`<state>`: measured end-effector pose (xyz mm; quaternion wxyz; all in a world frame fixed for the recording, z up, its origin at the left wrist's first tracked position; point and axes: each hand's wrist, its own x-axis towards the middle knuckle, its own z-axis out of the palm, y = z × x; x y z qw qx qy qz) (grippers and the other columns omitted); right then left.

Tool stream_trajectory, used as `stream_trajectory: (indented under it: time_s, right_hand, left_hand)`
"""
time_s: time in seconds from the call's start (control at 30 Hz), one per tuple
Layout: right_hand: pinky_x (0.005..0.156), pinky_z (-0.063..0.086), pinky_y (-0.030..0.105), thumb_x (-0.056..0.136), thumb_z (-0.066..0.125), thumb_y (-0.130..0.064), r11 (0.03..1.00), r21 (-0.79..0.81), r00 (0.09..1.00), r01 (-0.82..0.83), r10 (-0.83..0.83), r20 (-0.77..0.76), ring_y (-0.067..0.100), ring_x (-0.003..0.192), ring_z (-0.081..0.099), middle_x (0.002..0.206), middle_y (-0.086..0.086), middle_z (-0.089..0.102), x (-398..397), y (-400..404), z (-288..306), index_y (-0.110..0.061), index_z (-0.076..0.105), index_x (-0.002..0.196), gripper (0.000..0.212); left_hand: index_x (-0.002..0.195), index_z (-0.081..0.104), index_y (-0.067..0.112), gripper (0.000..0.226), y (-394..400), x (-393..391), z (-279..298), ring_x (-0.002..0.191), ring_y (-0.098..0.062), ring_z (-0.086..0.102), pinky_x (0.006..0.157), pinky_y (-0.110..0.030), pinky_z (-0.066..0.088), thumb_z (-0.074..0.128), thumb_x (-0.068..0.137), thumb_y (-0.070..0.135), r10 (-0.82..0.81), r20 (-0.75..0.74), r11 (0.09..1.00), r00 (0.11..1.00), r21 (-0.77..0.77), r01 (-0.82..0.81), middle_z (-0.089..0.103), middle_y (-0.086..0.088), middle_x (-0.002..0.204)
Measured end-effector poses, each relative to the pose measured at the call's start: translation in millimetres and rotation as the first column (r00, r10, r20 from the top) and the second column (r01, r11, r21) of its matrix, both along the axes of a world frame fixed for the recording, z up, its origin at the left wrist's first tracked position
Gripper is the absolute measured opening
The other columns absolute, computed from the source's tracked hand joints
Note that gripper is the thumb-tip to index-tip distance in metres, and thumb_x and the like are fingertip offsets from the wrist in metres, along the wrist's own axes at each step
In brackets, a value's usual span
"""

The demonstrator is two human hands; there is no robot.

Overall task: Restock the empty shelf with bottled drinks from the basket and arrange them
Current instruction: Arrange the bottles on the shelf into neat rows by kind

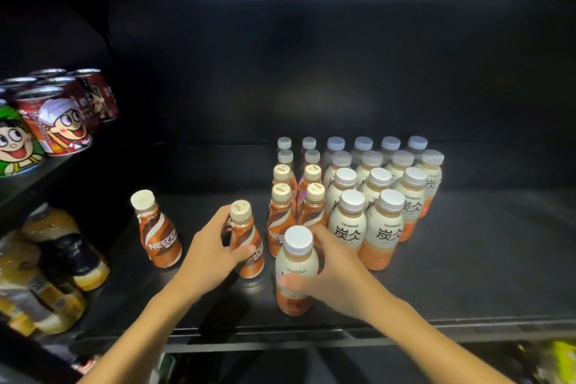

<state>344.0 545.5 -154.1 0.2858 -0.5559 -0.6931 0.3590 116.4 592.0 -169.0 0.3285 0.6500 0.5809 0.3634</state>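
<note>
right now both hands are on bottles at the front of the dark shelf (467, 259). left hand (212, 254) grips a brown coffee bottle (247, 240) from its left side, fingers wrapped behind it and thumb across the front of the label, bottle upright, base on the shelf. right hand (335, 271) holds a white-capped latte bottle (296, 270) from its right side, fingers curled round the back, thumb on the lower front, blurred. that bottle stands upright near the shelf's front edge, just right of the coffee bottle, the two close but apart. a second loose coffee bottle (159, 229) stands alone further left, apart from the left hand, tilted slightly in the wide view.

behind the hands, a block of stocked bottles: two columns of coffee bottles (294, 196) running back, four deep, rear ones with grey-looking caps in the dim light. touching them on the right, rows of latte bottles (381, 196) with white caps, cream tops, orange bottoms, black characters on the labels. the held latte bottle sits in front of the coffee columns, its cap overlapping the front coffee bottle in view.

left side, upper shelf: red cartoon cans (62, 118) and one green can (15, 143). below them, yellow-labelled bottles (46, 274), out of focus. right half of the dark shelf bare of bottles. basket not in view.
</note>
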Motion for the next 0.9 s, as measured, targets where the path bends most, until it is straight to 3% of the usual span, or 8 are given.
stream_trajectory:
  time_s: [0.1, 0.23, 0.43, 0.57, 0.7, 0.9]
  right_hand:
    - [0.096, 0.056, 0.032, 0.077, 0.086, -0.038, 0.996, 0.065, 0.997, 0.066, -0.063, -0.046, -0.001, 0.109, 0.062, 0.114, -0.024, 0.065, 0, -8, -10, -0.041, 0.053, 0.120, 0.054]
    - [0.091, 0.059, 0.034, 0.073, 0.086, -0.040, 0.977, 0.091, 0.977, 0.194, -0.184, -0.106, 0.000, 0.105, 0.066, 0.113, -0.026, 0.069, 13, -17, -17, -0.045, 0.060, 0.117, 0.051]
    - [0.092, 0.058, 0.030, 0.073, 0.090, -0.028, 0.930, 0.098, 0.922, 0.353, -0.329, -0.203, 0.001, 0.110, 0.067, 0.118, -0.027, 0.069, 47, -37, -23, -0.045, 0.065, 0.117, 0.053]
    - [0.084, 0.057, 0.020, 0.073, 0.089, -0.023, 0.909, 0.118, 0.907, 0.399, -0.372, -0.200, -0.001, 0.107, 0.067, 0.114, -0.029, 0.070, 67, -45, -22, -0.046, 0.061, 0.116, 0.056]
    - [0.078, 0.056, 0.017, 0.073, 0.089, -0.022, 0.898, 0.122, 0.896, 0.423, -0.395, -0.202, -0.004, 0.103, 0.067, 0.110, -0.031, 0.068, 90, -48, -25, -0.040, 0.057, 0.118, 0.058]
    - [0.083, 0.059, 0.024, 0.074, 0.090, -0.023, 0.913, 0.128, 0.911, 0.388, -0.359, -0.202, -0.003, 0.105, 0.066, 0.114, -0.028, 0.068, 131, -48, -27, -0.041, 0.059, 0.122, 0.060]
  left_hand:
    - [0.123, 0.043, 0.041, 0.058, -5, 4, -3, 0.094, 0.010, 0.055, 0.093, -0.022, 0.044, 0.078, 0.085, 0.016, -0.010, 0.046, 1.000, 0.999, -0.013, 0.011, 0.052, 0.032, 0.109]
    - [0.123, 0.044, 0.045, 0.055, -13, 14, -10, 0.094, 0.010, 0.060, 0.072, -0.007, 0.048, 0.077, 0.086, 0.022, -0.076, 0.101, 0.994, 0.992, -0.074, 0.083, 0.054, 0.032, 0.111]
    - [0.123, 0.056, 0.039, 0.052, -24, 35, -30, 0.113, 0.002, 0.062, 0.093, -0.021, 0.054, 0.080, 0.082, 0.020, -0.083, 0.186, 0.996, 0.979, -0.026, 0.089, 0.067, 0.022, 0.118]
    - [0.120, 0.060, 0.034, 0.047, -27, 55, -37, 0.111, 0.001, 0.064, 0.093, -0.020, 0.052, 0.082, 0.080, 0.020, -0.076, 0.266, 0.995, 0.961, -0.039, 0.089, 0.069, 0.025, 0.112]
    - [0.126, 0.061, 0.024, 0.050, -28, 75, -42, 0.110, -0.003, 0.067, 0.084, -0.015, 0.054, 0.081, 0.081, 0.016, -0.048, 0.352, 0.996, 0.935, -0.054, 0.071, 0.071, 0.011, 0.117]
    - [0.129, 0.059, 0.025, 0.049, -33, 112, -39, 0.100, 0.009, 0.066, 0.072, -0.004, 0.050, 0.078, 0.084, 0.018, 0.068, 0.388, 0.995, 0.919, -0.091, -0.035, 0.070, 0.014, 0.116]
